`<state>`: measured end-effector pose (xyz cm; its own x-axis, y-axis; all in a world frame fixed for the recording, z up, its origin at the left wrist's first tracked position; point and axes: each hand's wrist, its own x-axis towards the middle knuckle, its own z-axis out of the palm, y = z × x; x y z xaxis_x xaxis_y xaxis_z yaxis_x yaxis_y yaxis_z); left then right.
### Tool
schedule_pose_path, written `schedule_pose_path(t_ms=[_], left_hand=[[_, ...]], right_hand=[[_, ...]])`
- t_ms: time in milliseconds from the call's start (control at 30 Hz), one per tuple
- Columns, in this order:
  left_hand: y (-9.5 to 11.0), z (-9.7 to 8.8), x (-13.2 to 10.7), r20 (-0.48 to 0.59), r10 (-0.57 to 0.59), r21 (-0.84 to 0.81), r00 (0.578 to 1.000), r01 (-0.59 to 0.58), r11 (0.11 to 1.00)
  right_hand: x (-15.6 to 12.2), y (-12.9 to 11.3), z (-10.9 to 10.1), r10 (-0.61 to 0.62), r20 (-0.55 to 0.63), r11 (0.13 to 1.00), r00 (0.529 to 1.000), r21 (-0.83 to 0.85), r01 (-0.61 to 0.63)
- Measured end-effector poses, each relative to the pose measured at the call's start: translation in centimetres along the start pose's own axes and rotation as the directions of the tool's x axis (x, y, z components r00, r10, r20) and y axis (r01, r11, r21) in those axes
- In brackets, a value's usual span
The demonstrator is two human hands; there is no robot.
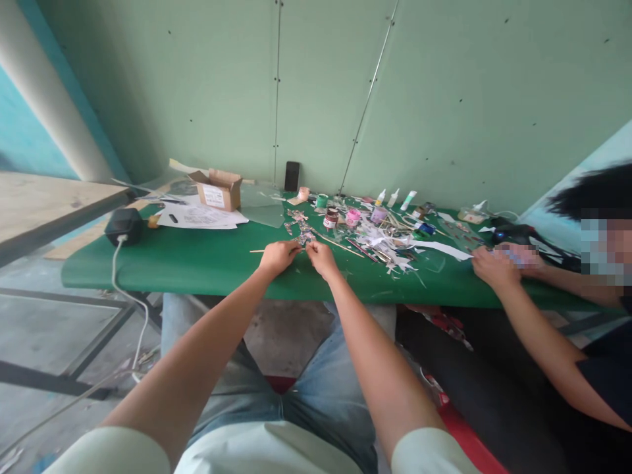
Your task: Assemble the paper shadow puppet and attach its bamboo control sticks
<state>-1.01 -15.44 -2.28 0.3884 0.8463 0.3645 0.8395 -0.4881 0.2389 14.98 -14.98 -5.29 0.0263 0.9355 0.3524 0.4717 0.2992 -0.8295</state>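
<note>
Near the front of the green-covered table point(162, 263), my left hand point(280, 257) and my right hand point(322, 257) meet, fingers pinched. Between their fingertips is a small patterned cutout piece point(307, 236), dark and multicoloured; its lower part is hidden by my fingers. More patterned scraps point(296, 216) lie just beyond it. A thin wooden stick point(256, 251) pokes out left of my left hand, and whether that hand holds it I cannot tell. Another thin stick point(340, 245) stretches to the right past my right hand.
Paint jars point(330, 218), paper scraps point(395, 242) and glue bottles point(394, 197) cover the table's right middle. A cardboard box point(218, 191) stands on papers point(197, 216), near a black adapter point(123, 226). A phone point(292, 176) leans on the wall. At right, a co-worker's hands point(498, 263) hold a white strip point(442, 249).
</note>
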Motion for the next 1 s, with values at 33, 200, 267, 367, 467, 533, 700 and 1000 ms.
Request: schedule_pose_path(t_ms=[33,200,267,367,467,533,700,1000], left_hand=[[0.0,0.04,0.03,-0.004,0.003,-0.002,1.0,-0.003,1.0],[0.08,0.32,0.19,-0.014,0.001,0.008,1.0,-0.001,1.0],[0.03,0.39,0.22,-0.01,-0.004,0.012,1.0,0.005,1.0],[-0.15,0.37,0.2,-0.006,-0.007,0.005,1.0,0.007,1.0],[-0.31,0.27,0.19,-0.005,-0.005,-0.011,1.0,0.005,1.0],[-0.33,0.26,0.22,-0.005,-0.003,-0.017,1.0,0.003,1.0],[-0.17,0.5,0.37,-0.006,-0.032,0.002,0.999,0.032,0.999],[-0.42,0.37,0.27,-0.024,-0.006,-0.02,1.0,0.006,1.0]], right_hand=[[0.02,-0.02,0.03,0.002,-0.002,1.0,1.0,0.001,-0.002],[0.09,-0.13,0.13,0.007,-0.005,1.0,1.0,0.01,-0.007],[0.07,-0.18,0.1,0.007,-0.003,1.0,1.0,0.013,-0.007],[-0.01,-0.26,0.0,0.006,0.001,1.0,1.0,0.018,-0.006],[-0.05,-0.3,-0.06,0.007,0.002,1.0,1.0,0.02,-0.007],[-0.05,-0.32,-0.05,0.008,0.0,1.0,1.0,0.021,-0.008],[-0.03,-0.45,0.0,0.006,-0.006,1.0,1.0,0.024,-0.006],[0.01,-0.39,-0.16,0.003,0.023,1.0,1.0,0.023,-0.004]])
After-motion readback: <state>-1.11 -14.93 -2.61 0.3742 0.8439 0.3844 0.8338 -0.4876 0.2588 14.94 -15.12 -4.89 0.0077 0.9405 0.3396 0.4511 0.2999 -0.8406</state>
